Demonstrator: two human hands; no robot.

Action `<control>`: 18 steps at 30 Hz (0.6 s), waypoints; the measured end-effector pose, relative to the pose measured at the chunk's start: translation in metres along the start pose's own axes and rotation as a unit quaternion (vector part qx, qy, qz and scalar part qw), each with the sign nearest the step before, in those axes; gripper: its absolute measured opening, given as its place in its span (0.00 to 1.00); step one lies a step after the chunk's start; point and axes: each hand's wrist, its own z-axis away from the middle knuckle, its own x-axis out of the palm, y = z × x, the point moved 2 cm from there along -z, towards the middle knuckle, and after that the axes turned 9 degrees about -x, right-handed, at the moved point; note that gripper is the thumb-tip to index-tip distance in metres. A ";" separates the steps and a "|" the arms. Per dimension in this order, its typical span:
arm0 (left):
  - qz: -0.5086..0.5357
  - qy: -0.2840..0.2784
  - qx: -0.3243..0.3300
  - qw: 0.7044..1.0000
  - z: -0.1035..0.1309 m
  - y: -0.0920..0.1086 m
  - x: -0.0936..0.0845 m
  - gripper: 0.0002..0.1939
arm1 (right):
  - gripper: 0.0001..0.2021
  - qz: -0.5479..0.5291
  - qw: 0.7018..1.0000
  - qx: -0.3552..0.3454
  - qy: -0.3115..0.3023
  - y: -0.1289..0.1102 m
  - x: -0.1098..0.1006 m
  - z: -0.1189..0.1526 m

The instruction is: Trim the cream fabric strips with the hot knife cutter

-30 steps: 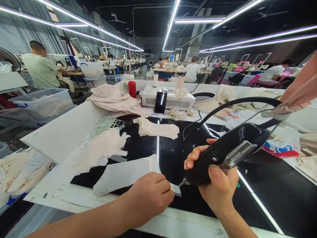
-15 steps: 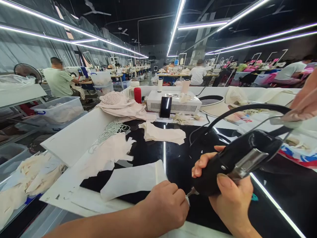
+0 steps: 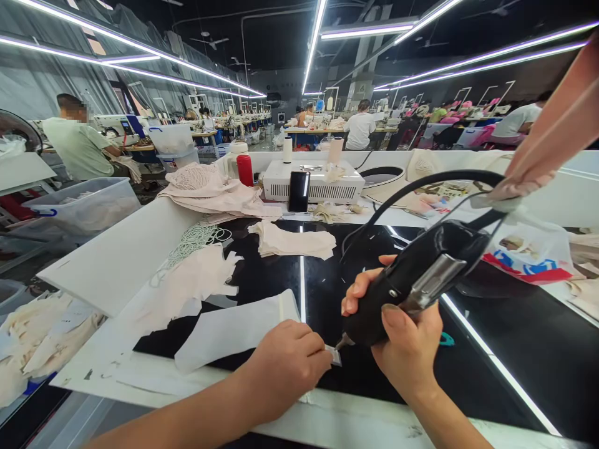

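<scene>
My right hand [image 3: 412, 340] is wrapped around a black corded handheld tool [image 3: 416, 274] with a silver lever on its side. Its narrow metal tip points down to the left and meets a small whitish piece [image 3: 334, 355], possibly a label or fabric scrap. The fingers of my left hand [image 3: 290, 362] are closed on the near end of that piece, hiding part of it. Just beyond my left hand a white fabric panel [image 3: 234, 333] lies on the glossy black work surface [image 3: 360, 386]. A stack of cream fabric pieces [image 3: 294, 240] rests farther back.
Pale fabric pieces [image 3: 187, 287] and tangled green cord [image 3: 196, 240] lie to the left. At the back stand a white vented box [image 3: 313, 184], a phone [image 3: 298, 191] and a red bottle [image 3: 244, 169]. A black cable [image 3: 397, 193] arches to the tool, near hanging pink cloth [image 3: 552, 118].
The view has shifted, so the scene sits further left and slightly higher. The small whitish piece shows more now, lying flatter under the tool's tip. Both hands keep their grips.
</scene>
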 end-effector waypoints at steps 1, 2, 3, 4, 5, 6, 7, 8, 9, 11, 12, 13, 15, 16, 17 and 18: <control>-0.007 0.002 0.005 1.000 -0.001 0.002 -0.001 0.12 | 0.23 0.000 1.000 0.001 -0.001 0.000 0.000 0.000; -0.019 0.005 0.011 1.000 -0.003 0.004 -0.001 0.11 | 0.23 0.000 1.000 0.002 -0.001 0.000 0.000 0.000; -0.034 0.007 0.017 0.999 -0.004 0.007 -0.001 0.11 | 0.23 -0.001 1.000 0.002 0.000 0.000 -0.001 0.000; -0.051 0.009 0.021 0.998 -0.007 0.009 0.000 0.11 | 0.23 -0.002 1.000 0.003 0.001 0.000 -0.001 0.000; -0.068 0.010 0.023 0.997 -0.009 0.012 0.001 0.12 | 0.23 -0.004 1.000 0.005 0.000 0.001 0.000 0.000; -0.086 0.013 0.026 0.996 -0.012 0.014 0.001 0.13 | 0.23 -0.007 1.000 0.006 0.001 0.001 0.000 -0.001; -0.102 0.019 0.029 0.994 -0.014 0.017 0.002 0.14 | 0.23 -0.008 1.000 0.007 0.001 0.001 0.000 -0.001; -0.116 0.029 0.033 0.992 -0.016 0.019 0.002 0.15 | 0.23 -0.008 1.000 0.007 0.001 0.001 0.001 -0.001; -0.126 0.040 0.035 0.991 -0.017 0.020 0.002 0.15 | 0.22 -0.008 1.000 0.006 0.001 0.001 0.001 -0.001; -0.134 0.055 0.039 0.989 -0.018 0.021 0.004 0.15 | 0.22 -0.005 1.000 0.004 0.000 0.001 0.001 -0.001; -0.133 0.050 0.037 0.989 -0.017 0.020 0.004 0.15 | 0.21 -0.004 1.000 0.002 -0.001 0.001 0.001 -0.001; -0.131 0.041 0.033 0.990 -0.016 0.018 0.006 0.14 | 0.21 -0.004 1.000 0.000 -0.002 0.001 0.002 0.000; -0.123 0.016 0.020 0.992 -0.013 0.013 0.008 0.14 | 0.21 -0.004 1.000 -0.003 -0.004 0.001 0.002 0.000; -0.118 0.008 0.011 0.993 -0.011 0.010 0.009 0.14 | 0.21 -0.004 1.000 -0.004 -0.006 0.001 0.002 0.000; -0.114 0.006 0.002 0.993 -0.009 0.007 0.010 0.15 | 0.21 -0.005 1.000 -0.003 -0.008 0.001 0.002 0.000; -0.112 0.010 -0.004 0.994 -0.008 0.004 0.010 0.15 | 0.21 -0.005 1.000 -0.002 -0.009 0.001 0.002 0.000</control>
